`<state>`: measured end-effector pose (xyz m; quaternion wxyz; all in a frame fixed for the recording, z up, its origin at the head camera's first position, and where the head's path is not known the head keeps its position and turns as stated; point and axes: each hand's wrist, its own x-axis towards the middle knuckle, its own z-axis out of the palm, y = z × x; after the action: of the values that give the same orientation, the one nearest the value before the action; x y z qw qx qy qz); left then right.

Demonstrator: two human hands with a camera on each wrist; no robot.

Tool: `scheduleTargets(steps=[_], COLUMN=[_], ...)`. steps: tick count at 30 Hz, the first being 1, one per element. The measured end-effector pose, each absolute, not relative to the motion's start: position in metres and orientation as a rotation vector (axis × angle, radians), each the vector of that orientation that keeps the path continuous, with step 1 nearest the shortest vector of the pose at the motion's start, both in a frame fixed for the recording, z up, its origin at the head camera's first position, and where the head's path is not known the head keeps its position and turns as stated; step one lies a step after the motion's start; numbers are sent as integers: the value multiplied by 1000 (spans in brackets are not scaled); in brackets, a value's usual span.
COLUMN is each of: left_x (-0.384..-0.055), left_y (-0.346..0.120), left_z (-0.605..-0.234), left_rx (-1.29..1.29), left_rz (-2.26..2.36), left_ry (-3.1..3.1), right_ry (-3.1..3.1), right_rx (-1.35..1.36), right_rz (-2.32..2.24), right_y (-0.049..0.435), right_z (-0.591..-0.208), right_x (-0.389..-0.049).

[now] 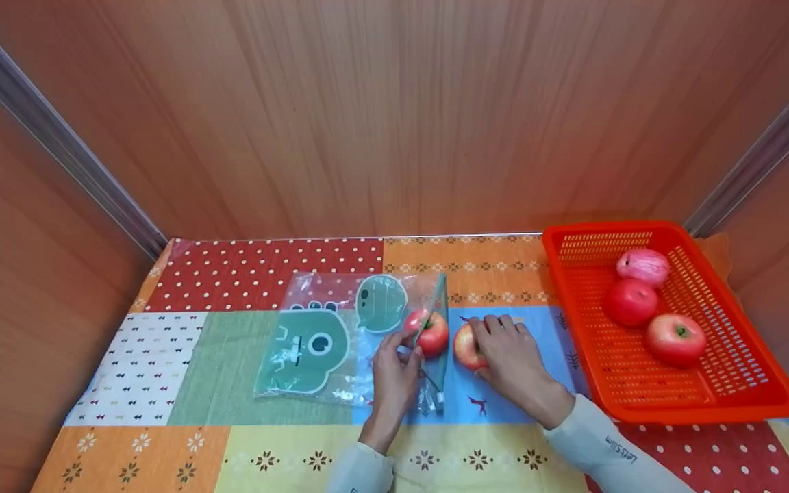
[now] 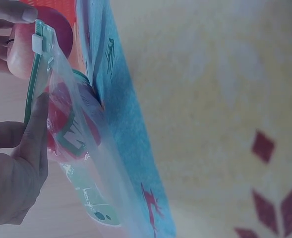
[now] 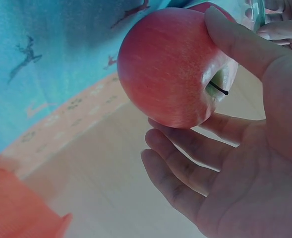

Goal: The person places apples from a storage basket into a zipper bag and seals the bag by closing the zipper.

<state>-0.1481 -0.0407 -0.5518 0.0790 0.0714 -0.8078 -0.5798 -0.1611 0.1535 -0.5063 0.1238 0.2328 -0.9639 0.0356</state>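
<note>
A clear zip bag with green cartoon prints lies on the patchwork cloth, its zip edge facing right. Inside, close to that opening, is a red apple. My left hand pinches the bag's green zip edge, and the white slider shows in the left wrist view. Just right of the opening, my right hand grips a second apple between thumb and fingers. Its stem points toward the palm in the right wrist view. Part of the bagged apple is hidden behind the zip strip.
On the right stands an orange-red plastic basket holding a streaked pink apple, a red apple and a red-yellow apple. Wood-grain panels enclose the table at the back and sides.
</note>
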Motion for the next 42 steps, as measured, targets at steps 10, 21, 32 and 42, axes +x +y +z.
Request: scheduleTargets(steps=[10, 21, 32, 42], left_x=[-147, -146, -148, -149], left_y=[-42, -42, -38, -37], left_z=[-553, -553, -555, -554], left_rx=[189, 200, 121, 129], left_rz=[-1714, -1708, -1743, -1749], left_ry=[-2433, -2457, -2369, -2379], right_ry=[-2871, -2898, -2859, -2867], right_rx=[619, 590, 639, 643], right_rz=[185, 266, 291, 332], right_y=[148, 143, 130, 118], right_z=[-515, -521, -523, -526], right_x=[-168, -171, -171, -172])
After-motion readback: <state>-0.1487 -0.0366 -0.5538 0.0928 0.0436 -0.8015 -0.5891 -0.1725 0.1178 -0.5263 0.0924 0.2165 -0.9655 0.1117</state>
